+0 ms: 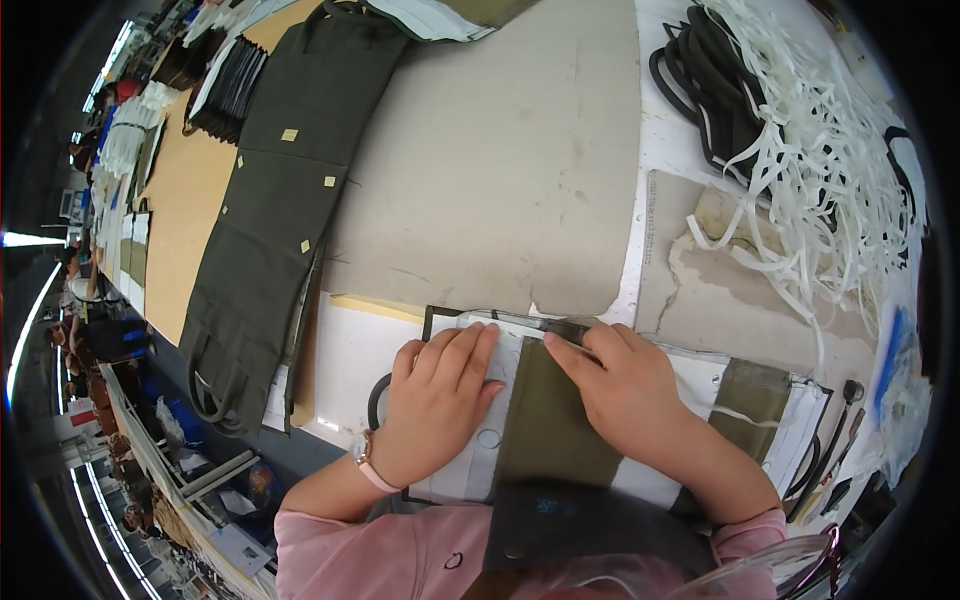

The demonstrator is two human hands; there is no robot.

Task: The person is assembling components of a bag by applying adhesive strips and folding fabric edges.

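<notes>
1. Pressing flat with left hand (438, 395), fingers spread and open, palm down on the white template (470, 470), gripping nothing.
2. Pinching with right hand (620, 385), fingertips closed on the top edge of the olive fabric strip (555, 420).
3. Lying directly under both hands, strip running long axis away from the body, right hand nearer its top end.
4. Sitting beyond the fingertips: bare grey work mat (500, 170); further left, dark olive sewn panel (270, 220).
5. Piling up beyond and right of the pinch: white tape tangle (810, 150), black cords (700, 90); nothing blocking either hand.
</notes>
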